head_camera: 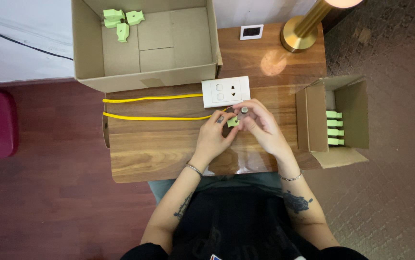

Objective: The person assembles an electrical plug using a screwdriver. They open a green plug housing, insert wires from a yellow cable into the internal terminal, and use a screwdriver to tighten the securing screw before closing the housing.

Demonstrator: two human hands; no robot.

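Nearest to the camera are the person's dark shirt and two bare forearms, each with a thin bracelet at the wrist, which reach forward over the wooden table [159,154]. The left hand [213,136] and the right hand [261,124] meet above the middle of the table, and the fingers of both are closed around one small green plug part [233,122]; the right fingers seem also to pinch a small grey piece at its top, but it is too small to tell what it is. Just beyond the hands lies a white socket plate [226,91], and a yellow cable [152,108] runs from it in two lines to the left edge of the table. On the right stands a small open carton [316,118] with a row of green parts [334,128] inside, four as far as I can see. At the far side, a large open cardboard box [145,72] holds three more green pieces [120,21] in its corner and is mostly bare. I judge that only a few pieces are finished and several wait. Behind are a brass lamp base [300,36] and a small white frame [251,32].
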